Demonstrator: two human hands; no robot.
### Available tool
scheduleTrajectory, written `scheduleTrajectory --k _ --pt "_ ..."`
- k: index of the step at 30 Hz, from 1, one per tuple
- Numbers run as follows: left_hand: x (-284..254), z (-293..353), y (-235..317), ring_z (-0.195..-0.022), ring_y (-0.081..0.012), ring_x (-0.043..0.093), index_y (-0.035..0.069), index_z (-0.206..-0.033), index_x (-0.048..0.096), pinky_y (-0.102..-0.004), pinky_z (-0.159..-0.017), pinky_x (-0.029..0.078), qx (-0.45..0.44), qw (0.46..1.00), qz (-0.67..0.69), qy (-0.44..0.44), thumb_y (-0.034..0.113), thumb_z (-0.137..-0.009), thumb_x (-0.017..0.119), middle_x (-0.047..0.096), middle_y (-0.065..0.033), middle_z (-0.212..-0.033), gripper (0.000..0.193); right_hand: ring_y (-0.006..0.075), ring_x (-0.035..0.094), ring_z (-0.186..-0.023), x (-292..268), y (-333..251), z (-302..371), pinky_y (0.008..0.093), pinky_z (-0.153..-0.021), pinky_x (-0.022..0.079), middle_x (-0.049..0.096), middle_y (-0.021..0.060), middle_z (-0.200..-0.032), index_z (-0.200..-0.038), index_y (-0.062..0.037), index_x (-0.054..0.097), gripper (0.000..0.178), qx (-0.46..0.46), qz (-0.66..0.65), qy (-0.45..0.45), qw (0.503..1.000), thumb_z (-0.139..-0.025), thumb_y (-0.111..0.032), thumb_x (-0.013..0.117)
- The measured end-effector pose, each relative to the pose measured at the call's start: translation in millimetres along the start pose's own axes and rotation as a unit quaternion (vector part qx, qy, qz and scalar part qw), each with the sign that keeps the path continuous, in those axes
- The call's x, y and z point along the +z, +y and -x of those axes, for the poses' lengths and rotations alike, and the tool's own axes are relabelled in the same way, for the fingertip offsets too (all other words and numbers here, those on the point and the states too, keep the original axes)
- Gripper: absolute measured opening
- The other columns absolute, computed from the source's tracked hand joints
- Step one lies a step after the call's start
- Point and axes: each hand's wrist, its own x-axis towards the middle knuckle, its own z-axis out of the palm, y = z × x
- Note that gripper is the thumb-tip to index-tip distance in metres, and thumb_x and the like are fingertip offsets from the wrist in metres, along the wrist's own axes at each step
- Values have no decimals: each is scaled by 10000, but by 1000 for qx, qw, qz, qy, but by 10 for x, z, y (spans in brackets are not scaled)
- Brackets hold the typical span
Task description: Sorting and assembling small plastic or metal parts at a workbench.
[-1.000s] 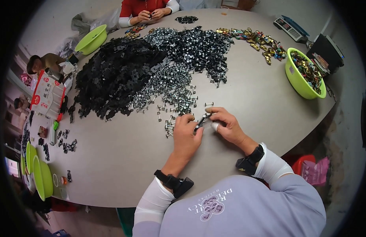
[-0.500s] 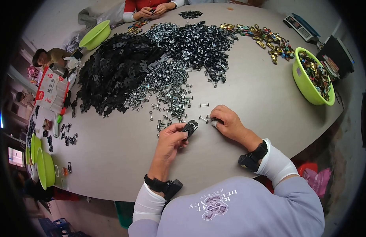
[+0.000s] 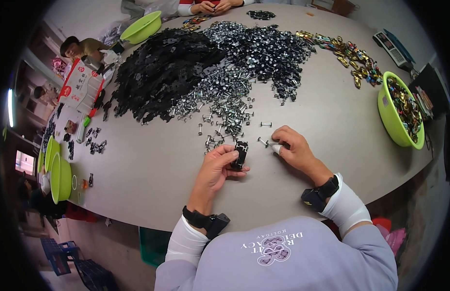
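Observation:
My left hand point(image 3: 217, 166) is closed around a black toy car base point(image 3: 240, 154), thumb on its face and fingers behind. Light metal bits show near the top end of this base. To its right, my right hand point(image 3: 297, 151) rests low over the table with curled fingers and a white cover on the thumb. Something dark shows between its fingertips, too hidden to name. Just left of those fingertips lies a wheel axle point(image 3: 262, 141), a metal rod with black wheels. Another wheel axle point(image 3: 266, 124) lies a little farther off.
Beyond my hands spread a heap of wheel axles point(image 3: 230, 92) and a pile of flat black parts point(image 3: 162, 68). Shiny toy cars point(image 3: 353, 58) lie at the far right, near a green basin point(image 3: 387, 114) full of more and a scale point(image 3: 392, 48). A co-worker's hands point(image 3: 213, 7) work across the table.
The whole view has shifted slightly. My left hand has turned the toy car base more upright, with its face toward me. My right hand stays beside the same wheel axle.

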Motion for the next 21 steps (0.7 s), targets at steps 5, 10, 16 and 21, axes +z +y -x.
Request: scheduleTrajectory --k 5,10,16,21 --pt "-151 618 94 -708 -246 640 -55 -925 554 -391 -685 575 99 994 -29 36 14 -798 573 596 -140 -886 146 183 540 -701 6 72 1 286 -610 450 552 75 -898 -874 -13 558 193 -12 4 3 1000 -694 54 546" --pt "-688 1883 88 -696 -265 650 -91 -956 566 -401 -695 569 173 969 -63 163 -36 -755 575 633 -177 -849 208 274 536 -850 49 -80 -96 334 -715 449 544 115 -966 -865 -10 562 225 -99 112 54 987 -650 60 560" --pt "-1450 2856 -479 -682 -179 649 -90 -932 604 -309 -669 546 59 919 -123 369 -4 -725 657 656 -125 -774 230 333 471 -1029 457 -305 -486 420 -828 394 503 131 -1139 -934 -46 576 302 -214 170 -26 961 -639 11 606" --pt "-1858 2893 -590 -651 -90 590 -44 -855 666 -239 -604 479 -40 809 -405 425 82 -738 696 650 -53 -727 175 322 420 -1132 812 -387 -726 447 -896 319 491 83 -1174 -915 -73 600 272 -223 258 -89 936 -646 -43 621"
